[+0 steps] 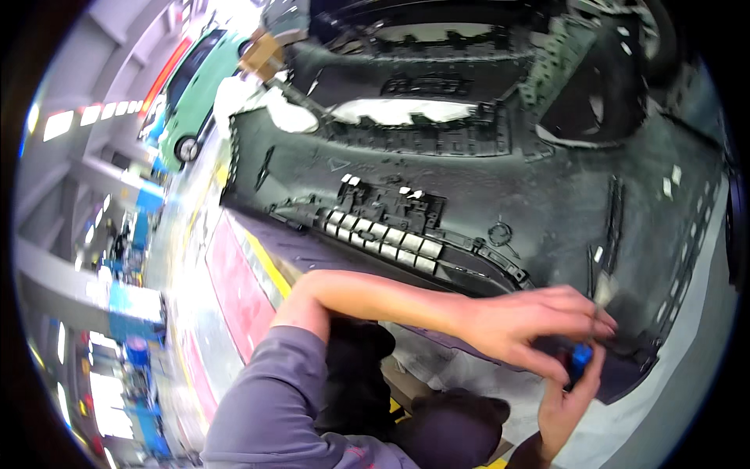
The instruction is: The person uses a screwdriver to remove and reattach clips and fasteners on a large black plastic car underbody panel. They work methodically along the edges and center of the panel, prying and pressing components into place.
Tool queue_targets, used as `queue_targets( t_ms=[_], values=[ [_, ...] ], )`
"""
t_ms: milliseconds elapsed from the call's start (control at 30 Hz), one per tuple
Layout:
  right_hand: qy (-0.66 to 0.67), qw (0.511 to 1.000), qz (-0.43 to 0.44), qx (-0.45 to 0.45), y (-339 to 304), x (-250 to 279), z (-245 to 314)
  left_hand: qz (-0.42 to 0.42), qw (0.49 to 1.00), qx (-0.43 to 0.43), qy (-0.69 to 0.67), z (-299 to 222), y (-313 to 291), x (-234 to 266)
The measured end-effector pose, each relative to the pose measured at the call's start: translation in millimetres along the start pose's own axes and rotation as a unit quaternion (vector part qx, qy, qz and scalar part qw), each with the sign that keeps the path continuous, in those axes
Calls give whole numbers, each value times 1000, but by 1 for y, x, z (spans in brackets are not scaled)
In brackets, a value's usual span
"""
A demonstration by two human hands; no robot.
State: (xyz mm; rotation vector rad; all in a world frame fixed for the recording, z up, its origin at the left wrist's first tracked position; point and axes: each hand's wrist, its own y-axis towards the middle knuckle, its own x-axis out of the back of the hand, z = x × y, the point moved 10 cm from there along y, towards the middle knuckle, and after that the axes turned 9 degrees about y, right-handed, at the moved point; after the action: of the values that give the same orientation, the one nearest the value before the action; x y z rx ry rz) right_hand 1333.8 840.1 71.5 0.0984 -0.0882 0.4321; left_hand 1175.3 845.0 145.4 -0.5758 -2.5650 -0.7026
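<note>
A large dark plastic car bumper cover (484,187) lies in front of me with its ribbed, clip-lined inner side showing. My left hand (523,324) reaches across to its near right corner, fingers stretched over the panel and thumb apart from them. Close beneath, my right hand (572,402) is curled around a small object with a blue top (580,356). Most of that object is hidden by the fingers, so its kind cannot be made out. The left thumb comes right beside it; whether it touches is unclear.
More dark bumper parts (414,86) are stacked beyond, with white wrapping (289,113) between them. A silvery segmented strip (383,238) runs along the near edge. At the far left stand a cardboard box (262,56) and a green car (199,98). A pink floor marking (238,285) lies left.
</note>
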Motion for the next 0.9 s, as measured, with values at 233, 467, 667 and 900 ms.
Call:
queue_targets(
  t_ms=[233,467,667,900],
  values=[
    [-93,990,108,-17,44,-54,13,-121,908,342,210,3,-204,170],
    [-235,953,88,-172,36,-112,-39,-279,757,442,392,-40,-524,361],
    [-301,920,173,-180,70,-367,18,-489,551,531,419,-114,-958,596],
    [-246,912,310,-112,70,-742,-4,-499,472,599,411,-56,-1247,710]
  ],
)
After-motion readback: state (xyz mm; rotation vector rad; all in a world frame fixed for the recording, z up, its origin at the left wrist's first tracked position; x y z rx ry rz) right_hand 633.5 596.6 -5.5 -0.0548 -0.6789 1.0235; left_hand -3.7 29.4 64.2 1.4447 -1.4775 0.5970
